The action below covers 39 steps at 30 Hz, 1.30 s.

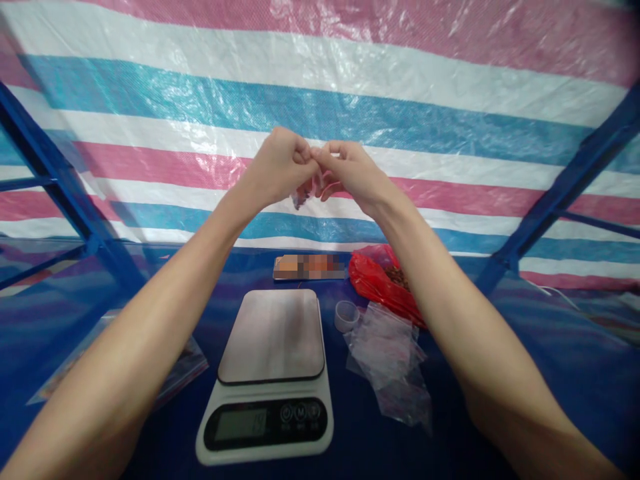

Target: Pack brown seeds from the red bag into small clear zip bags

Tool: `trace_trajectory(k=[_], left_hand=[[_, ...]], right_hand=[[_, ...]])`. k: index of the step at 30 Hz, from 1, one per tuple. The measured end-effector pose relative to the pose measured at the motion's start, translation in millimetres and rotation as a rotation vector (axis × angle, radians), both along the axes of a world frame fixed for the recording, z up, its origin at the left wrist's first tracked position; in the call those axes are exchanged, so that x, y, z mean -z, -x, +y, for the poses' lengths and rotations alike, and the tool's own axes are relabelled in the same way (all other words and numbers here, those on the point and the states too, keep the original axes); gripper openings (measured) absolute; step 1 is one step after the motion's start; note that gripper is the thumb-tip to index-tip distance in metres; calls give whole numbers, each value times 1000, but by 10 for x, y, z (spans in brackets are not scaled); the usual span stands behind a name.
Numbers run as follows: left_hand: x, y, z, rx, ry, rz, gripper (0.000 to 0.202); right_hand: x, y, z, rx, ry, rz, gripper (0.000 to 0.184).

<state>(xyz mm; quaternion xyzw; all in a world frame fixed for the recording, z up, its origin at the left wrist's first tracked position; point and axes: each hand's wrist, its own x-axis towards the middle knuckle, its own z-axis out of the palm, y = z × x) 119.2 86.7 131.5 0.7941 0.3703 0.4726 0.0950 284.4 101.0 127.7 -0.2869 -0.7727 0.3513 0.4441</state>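
Both hands meet in mid-air above the far side of the table. My left hand [285, 160] and my right hand [349, 170] pinch the top of a small clear plastic bag [303, 197], fingertips touching. Something dark sits in the bottom of the bag, and the fingers hide most of it. Below the hands stands a white kitchen scale [273, 340] with a bare metal plate. Its display appears to read 19. To the scale's right lie a small clear cup [346, 316] and a loose pile of plastic zip bags [387, 360].
A red plastic bag [373, 270] holding brown bits lies open at the back right, partly behind my right forearm. A blurred flat item [309, 267] lies behind the scale. Filled clear bags [190, 363] sit under my left forearm. Blue metal posts [560, 180] flank a striped tarp [200, 93].
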Motion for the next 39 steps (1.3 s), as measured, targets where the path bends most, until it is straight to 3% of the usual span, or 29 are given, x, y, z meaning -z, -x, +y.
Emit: trace_trajectory(k=[4,14,19,24,32,39], left_hand=[[24,6,36,19,76,30,22],[-41,108,30,112,298,16,28],[-37,120,43,147,312,11,28],[-23,138,67,100,329,-1,24],[-13,157,73,156,313,78,19],[34,141,106,120,309,64,21]], right_hand=[[9,-9,21,-18,50,-8,44],[59,-50,153,-181,204,-15,29],[75,-65,163,-216,191,6,28],[79,-78,174,-181,182,-20,29],[87,-78,163,-135,144,-87,50],[126,-67,223,-153,207,-43,27]])
